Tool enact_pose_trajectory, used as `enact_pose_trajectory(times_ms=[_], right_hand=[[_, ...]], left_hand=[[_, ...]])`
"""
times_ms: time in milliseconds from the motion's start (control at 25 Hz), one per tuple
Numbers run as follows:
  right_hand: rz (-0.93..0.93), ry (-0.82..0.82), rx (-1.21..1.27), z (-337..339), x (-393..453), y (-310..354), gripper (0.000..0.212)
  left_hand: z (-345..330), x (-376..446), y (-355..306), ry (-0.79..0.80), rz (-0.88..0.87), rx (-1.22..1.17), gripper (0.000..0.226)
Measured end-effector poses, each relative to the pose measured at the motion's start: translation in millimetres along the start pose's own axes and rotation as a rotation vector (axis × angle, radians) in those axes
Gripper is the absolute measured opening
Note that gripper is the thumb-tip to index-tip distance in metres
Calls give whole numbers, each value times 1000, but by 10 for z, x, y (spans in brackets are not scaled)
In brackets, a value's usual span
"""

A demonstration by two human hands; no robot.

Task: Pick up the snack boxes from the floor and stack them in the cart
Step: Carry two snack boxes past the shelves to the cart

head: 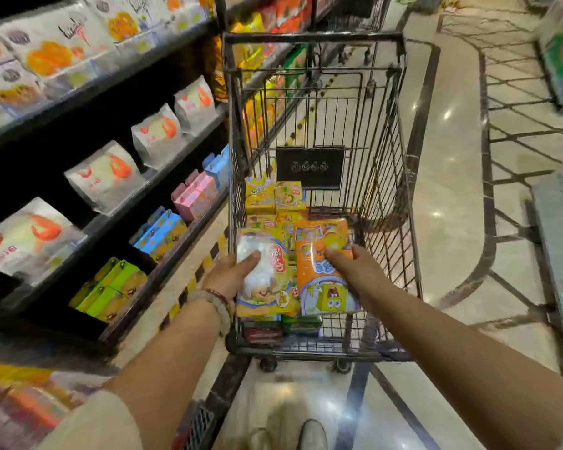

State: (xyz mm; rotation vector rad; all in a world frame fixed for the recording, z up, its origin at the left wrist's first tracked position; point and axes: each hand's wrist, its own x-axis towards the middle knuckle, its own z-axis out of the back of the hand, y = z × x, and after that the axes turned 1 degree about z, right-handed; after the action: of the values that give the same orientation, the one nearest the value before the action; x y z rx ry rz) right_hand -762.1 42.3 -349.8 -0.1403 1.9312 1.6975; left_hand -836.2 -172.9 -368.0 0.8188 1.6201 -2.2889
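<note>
Nearest you: a shoe tip (312, 433) on the polished floor (452, 222), both forearms reaching forward over the near end of the cart (316, 39). Your left hand (231, 274), with bracelets at the wrist, has its grip on the yellow snack box (267, 277): thumb laid across the top face, the other fingers hidden behind the box's left edge, so presumably wrapped under it. Your right hand (358, 267) has its grip on the orange snack box (325, 271), thumb on the printed face, remaining fingers out of sight behind the right edge. Both grips are grasping, not released. The two boxes sit side by side, edges touching or nearly so, long axes running away from you along the cart's length, hovering just above the goods already in the basket. Whether they rest on that layer yet cannot be told. Below them: green and red packs (283, 326) at the near end; further on, stacked yellow boxes (273, 198) against the far end under a dark placard (309, 167). Judgement: the key relation is straight down; each box lies directly under its own hand, with the stack beneath, so the next move is likely a level lowering, keeping the long axes parallel to the cart walls. The left box is close to the left wire wall; watch that edge. Beyond, to the left: shelves (111, 76) of bagged and boxed snacks. No boxes visible on the floor in view.
</note>
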Motion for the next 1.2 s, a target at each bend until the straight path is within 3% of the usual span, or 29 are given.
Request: enact_pose_trajectory(times_ms=[80, 160, 280, 440, 600, 760, 840, 960, 1120, 1200], right_hand=[[-52, 7, -24, -33, 246, -232, 51], [-147, 13, -46, -34, 571, -546, 75], [-207, -9, 42, -94, 785, -795, 40], [-217, -67, -46, -144, 995, -1031, 32], [-230, -78, -56, -84, 1112, -1162, 20], [-260, -78, -43, -42, 1169, -1234, 39], [-209, -87, -89, -57, 1171, -1238, 28], [-180, -139, -172, -121, 1192, -1264, 37], [-114, -124, -279, -219, 1271, -1351, 19], [-111, -74, -378, -259, 1297, -1391, 37]], left_hand=[[-113, 35, 27, -44, 29, 84, 58], [-269, 197, 78, -143, 74, 75, 70], [-472, 460, 228, -146, 116, 130, 82], [-651, 690, 417, -154, 79, 300, 75], [-669, 824, 481, -245, -123, 639, 60], [-669, 872, 588, -350, -186, 825, 59], [-657, 905, 638, -271, -200, 897, 64], [-685, 886, 696, -109, -150, 972, 60], [-719, 796, 714, -147, -100, 985, 56], [-728, 758, 687, -157, -53, 963, 60]])
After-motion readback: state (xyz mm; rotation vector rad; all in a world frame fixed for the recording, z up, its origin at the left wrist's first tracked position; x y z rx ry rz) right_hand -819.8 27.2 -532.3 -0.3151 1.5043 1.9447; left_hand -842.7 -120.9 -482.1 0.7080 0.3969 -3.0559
